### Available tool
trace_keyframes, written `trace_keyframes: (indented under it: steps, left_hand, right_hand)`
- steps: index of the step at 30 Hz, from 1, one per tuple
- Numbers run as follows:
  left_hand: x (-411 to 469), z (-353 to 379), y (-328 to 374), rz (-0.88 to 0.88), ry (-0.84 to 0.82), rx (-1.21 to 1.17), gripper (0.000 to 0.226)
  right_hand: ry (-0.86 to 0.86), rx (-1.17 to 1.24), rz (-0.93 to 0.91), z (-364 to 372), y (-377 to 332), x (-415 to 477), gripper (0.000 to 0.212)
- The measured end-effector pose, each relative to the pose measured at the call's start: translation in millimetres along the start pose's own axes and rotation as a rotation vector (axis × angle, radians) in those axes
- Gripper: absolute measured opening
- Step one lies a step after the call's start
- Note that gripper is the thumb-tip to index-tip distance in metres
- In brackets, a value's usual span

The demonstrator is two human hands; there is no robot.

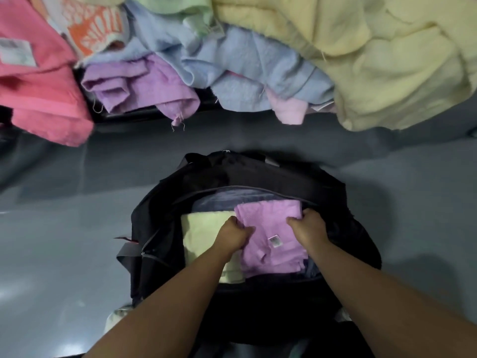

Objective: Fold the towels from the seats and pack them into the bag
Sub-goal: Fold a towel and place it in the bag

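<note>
Floor (64, 241), glossy grey, under black bag (258, 174) with lilac towel (271, 218); towel heap (258, 68) beyond.

Left hand (236, 235) and right hand (308, 228) grip a folded purple towel (271, 228) inside the open black bag (154, 228)
</note>
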State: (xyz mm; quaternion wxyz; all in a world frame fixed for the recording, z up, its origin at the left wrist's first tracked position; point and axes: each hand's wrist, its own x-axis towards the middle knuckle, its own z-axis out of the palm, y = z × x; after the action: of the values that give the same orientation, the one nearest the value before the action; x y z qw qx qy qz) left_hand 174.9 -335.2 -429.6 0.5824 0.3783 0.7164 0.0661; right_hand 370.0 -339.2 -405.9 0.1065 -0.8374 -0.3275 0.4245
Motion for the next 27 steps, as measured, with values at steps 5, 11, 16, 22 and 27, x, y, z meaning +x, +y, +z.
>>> trace_keyframes:
  steps: [5, 11, 16, 22, 27]
  left_hand:
    - [-21, -2, -8, 0.056, -0.110, 0.237, 0.021]
    - [-61, -40, 47, 0.175, -0.087, 0.554, 0.042]
    - [-117, -111, 142, 0.434, 0.007, 0.536, 0.020]
    - [-214, -189, 226, 0.700, 0.208, 0.503, 0.013]
    - [-238, -240, 243, 0.813, 0.573, 0.398, 0.009]
  right_hand:
    - [-0.024, -0.184, -0.026, -12, 8, -26, 0.025]
    - [-0.264, -0.276, -0.117, -49, -54, -48, 0.013]
    - [-0.321, -0.215, -0.295, -100, -143, -88, 0.009]
    - [-0.320, -0.019, -0.534, -166, -227, -156, 0.016]
    - [-0.069, 0.130, -0.769, -188, -275, -185, 0.011]
